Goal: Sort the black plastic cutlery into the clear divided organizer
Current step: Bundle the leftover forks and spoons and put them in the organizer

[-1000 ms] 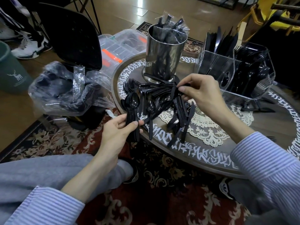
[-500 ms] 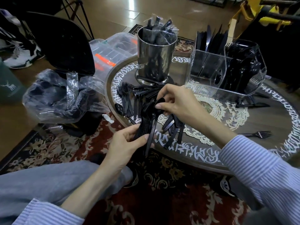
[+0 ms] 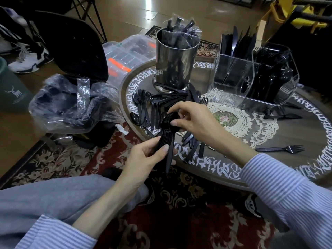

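My left hand (image 3: 145,159) grips the handles of a stack of black spoons (image 3: 168,130) over the table's near edge. My right hand (image 3: 194,119) pinches the bowls at the top of that same stack. A loose pile of black forks and knives (image 3: 152,106) lies on the round table just beyond my hands. The clear divided organizer (image 3: 251,78) stands at the back right, with knives upright in its left compartment and forks and spoons in the right ones. A single black fork (image 3: 282,149) lies on the table to the right.
A steel canister (image 3: 175,63) with bagged cutlery stands behind the pile. The round table (image 3: 296,137) carries a lace doily (image 3: 239,121). Left of the table sit a crumpled plastic bag (image 3: 71,103), a clear lidded box (image 3: 125,56) and a black chair (image 3: 71,47).
My right hand came back from the pile with a spoon and set it onto the stack in my left hand. The stack has tipped upright, closer to me.
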